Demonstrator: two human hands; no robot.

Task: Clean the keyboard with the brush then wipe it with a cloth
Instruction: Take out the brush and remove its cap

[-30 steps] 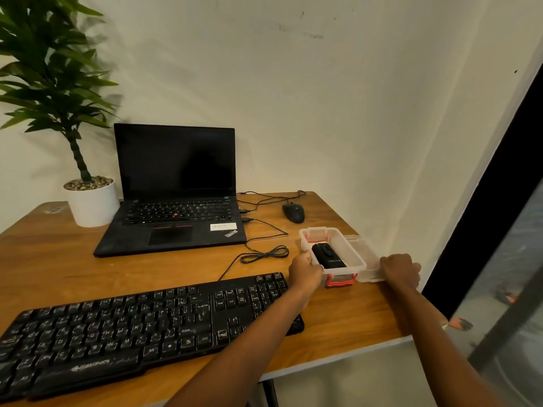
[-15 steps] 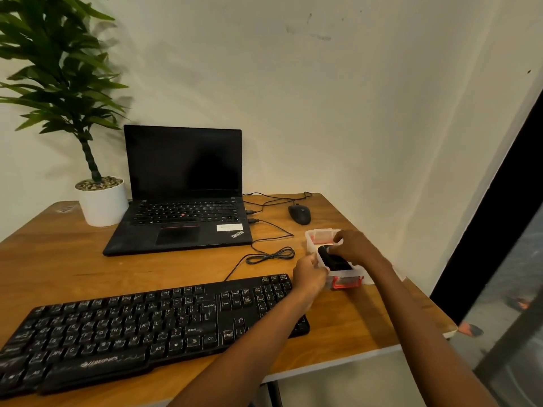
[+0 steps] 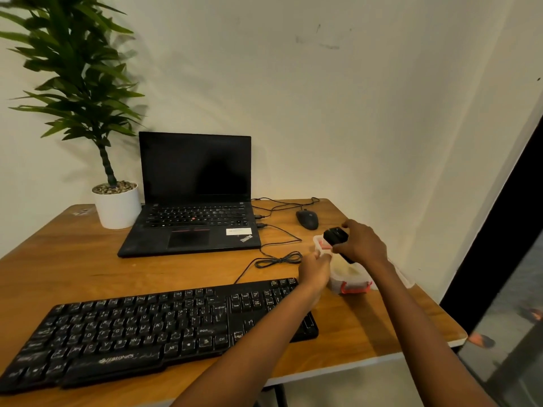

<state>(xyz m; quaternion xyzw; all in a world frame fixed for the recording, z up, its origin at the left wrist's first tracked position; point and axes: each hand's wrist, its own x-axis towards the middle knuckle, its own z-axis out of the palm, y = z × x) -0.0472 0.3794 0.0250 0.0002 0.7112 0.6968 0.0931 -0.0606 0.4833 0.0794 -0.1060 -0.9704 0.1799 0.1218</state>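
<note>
Steadying the box (image 3: pixel 360 279) right of centre, the left hand (image 3: pixel 314 268) seemed to pinch its rim, blurred, so the right hand (image 3: pixel 363 245) could lift the black brush (image 3: pixel 335 237) out, fingers clamped round it. The keyboard (image 3: pixel 147 327) lay untouched on the bench (image 3: pixel 382 318), lower left. Half a second earlier the brush sat inside the box under that hand.

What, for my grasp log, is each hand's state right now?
Left hand: grips the side of the clear box.
Right hand: grips the black brush, held above the box.
</note>
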